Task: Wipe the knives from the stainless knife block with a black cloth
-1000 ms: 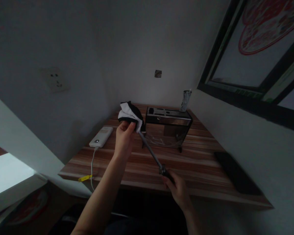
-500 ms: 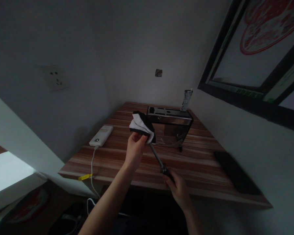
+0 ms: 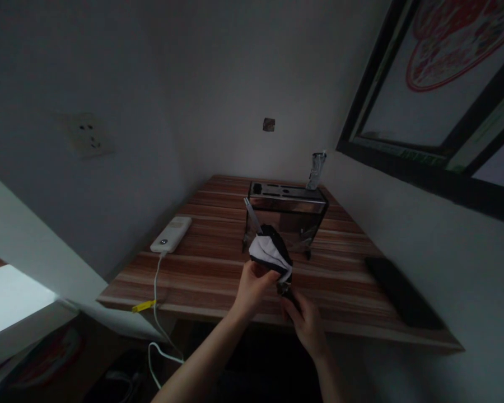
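Black-and-white cloth (image 3: 269, 252), one piece, likely light and soft, is pinched by the left hand (image 3: 252, 289) against one metal tool (image 3: 252, 215), above the table (image 3: 340, 285). The right hand (image 3: 306, 324) grips the tool's dark handle (image 3: 292, 300), seemingly its surest hold; the shaft looks stiff, perhaps slippery.

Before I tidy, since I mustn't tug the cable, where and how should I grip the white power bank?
Probably grip the power bank by its long edges, from above, towards the far end: it lies flat, and the cable leaves its near end.
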The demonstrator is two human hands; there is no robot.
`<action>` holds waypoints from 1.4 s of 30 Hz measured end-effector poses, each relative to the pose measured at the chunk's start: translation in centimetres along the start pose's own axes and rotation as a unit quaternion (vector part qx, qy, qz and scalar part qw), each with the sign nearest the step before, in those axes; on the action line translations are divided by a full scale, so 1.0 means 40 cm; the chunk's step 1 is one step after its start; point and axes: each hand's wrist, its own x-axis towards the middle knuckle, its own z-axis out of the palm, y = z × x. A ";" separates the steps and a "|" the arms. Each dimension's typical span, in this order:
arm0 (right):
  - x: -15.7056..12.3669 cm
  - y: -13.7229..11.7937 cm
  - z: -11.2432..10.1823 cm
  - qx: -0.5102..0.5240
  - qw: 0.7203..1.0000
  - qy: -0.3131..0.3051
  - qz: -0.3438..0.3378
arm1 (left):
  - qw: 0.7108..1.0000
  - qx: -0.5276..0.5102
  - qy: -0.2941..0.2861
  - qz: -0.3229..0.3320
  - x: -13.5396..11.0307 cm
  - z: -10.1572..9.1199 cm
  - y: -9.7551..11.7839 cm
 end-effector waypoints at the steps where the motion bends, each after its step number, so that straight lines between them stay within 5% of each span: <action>1: 0.000 0.001 0.000 0.000 1.000 0.004 0.004 | 1.000 0.006 -0.002 -0.010 -0.008 0.004 -0.005; 17: 0.007 -0.011 -0.006 -0.001 1.000 0.004 0.006 | 0.998 0.030 0.058 -0.004 -0.030 0.004 -0.040; 42: 0.006 -0.018 -0.003 0.002 1.000 -0.015 -0.004 | 0.980 -0.060 0.126 0.141 0.102 -0.052 0.151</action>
